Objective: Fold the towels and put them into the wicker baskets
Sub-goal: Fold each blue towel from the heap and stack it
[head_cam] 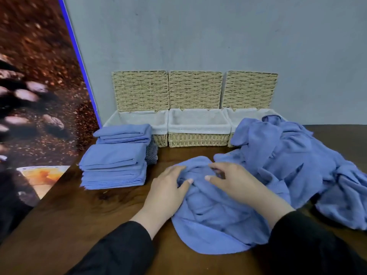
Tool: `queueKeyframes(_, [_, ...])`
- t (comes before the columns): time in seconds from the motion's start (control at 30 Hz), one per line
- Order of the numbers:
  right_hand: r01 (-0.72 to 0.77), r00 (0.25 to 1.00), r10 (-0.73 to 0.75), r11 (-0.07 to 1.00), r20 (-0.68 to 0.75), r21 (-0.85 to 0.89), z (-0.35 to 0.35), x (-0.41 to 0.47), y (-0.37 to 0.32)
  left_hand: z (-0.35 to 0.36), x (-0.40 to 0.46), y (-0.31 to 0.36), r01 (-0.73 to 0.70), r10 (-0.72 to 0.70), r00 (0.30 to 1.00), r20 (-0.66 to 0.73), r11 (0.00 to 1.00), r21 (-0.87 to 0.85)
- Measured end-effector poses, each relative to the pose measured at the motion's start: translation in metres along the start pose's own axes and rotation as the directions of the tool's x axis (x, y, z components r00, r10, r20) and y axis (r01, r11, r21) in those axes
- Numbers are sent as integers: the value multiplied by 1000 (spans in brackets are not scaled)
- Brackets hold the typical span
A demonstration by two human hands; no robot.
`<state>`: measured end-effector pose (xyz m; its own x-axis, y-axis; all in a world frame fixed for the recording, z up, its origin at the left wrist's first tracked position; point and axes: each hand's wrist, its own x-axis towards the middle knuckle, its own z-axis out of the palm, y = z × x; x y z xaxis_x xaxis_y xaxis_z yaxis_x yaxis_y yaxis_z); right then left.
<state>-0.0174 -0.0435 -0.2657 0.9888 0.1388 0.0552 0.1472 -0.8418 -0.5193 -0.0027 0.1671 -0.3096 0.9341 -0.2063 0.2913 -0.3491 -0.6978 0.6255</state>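
Two hands work a crumpled blue towel point(214, 219) on the bench point(99, 211): the left hand point(168, 187) and right hand point(236, 181) both curl their fingers into its bunched top. Three lidded baskets point(198, 135) stand open behind. The rightmost basket point(242, 114) is mostly hidden by a heap of unfolded towels point(294, 155); folded stacks point(115, 167) cover the leftmost basket's point(156, 126) front. A small grey thing point(152, 154) beside them is unclear.

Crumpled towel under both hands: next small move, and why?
Probably spread it flat first. The towel is bunched and creased on the table, with the left hand and right hand on its top, fingers in the folds. It can't be folded neatly like the stacks until smoothed.
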Motion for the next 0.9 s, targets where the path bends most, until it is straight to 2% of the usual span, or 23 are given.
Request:
queueKeyframes(0.07, [0, 1000, -1, 999, -17, -34, 12, 0, 7, 0, 3, -1, -13, 13, 1000, 7, 1000, 11])
queueKeyframes(0.13, [22, 994, -24, 1000, -106, -20, 21, 4, 15, 0, 8, -4, -26, 26, 1000, -7, 1000, -12])
queueKeyframes(0.23, [95, 975, -78, 993, -207, 70, 22, 4, 17, -5, 17, -6, -29, 19, 995, -100, 995, -100])
queueKeyframes(0.3, [177, 965, -144, 975, -221, 136, 18, -1, 12, -9, 21, -1, -28, 8, 989, -148, 990, -137])
queueKeyframes(0.37, [238, 964, -202, 947, -173, 215, 14, -7, 6, -10, 26, 1, -5, -8, 995, -94, 992, -130])
queueKeyframes(0.43, [263, 965, -253, 908, -76, 326, 11, -11, 1, -10, 27, 2, 58, -54, 998, 35, 991, -120])
queueKeyframes(0.5, [287, 955, -296, 889, -30, 356, 12, -12, 0, -8, 25, 2, 44, -31, 991, 131, 994, -99])
queueKeyframes(0.57, [254, 967, -250, 901, -58, 352, 15, -10, 2, -7, 21, 4, -28, 43, 993, 113, 991, -134])
queueKeyframes(0.67, [61, 998, -49, 934, -44, 353, 16, -7, 9, -14, 19, 8, -58, 25, 995, -98, 934, -354])
queueKeyframes(0.7, [37, 999, -28, 952, -34, 304, 16, -7, 11, -17, 19, 9, -85, 29, 989, -144, 910, -407])
queueKeyframes(0.77, [40, 999, -35, 978, -32, 204, 16, -9, 12, -20, 15, 13, -125, 64, 986, -151, 891, -436])
queueKeyframes(0.9, [95, 991, -59, 942, -118, 321, 12, -11, 7, -21, 12, 16, -45, -19, 994, -106, 823, -567])
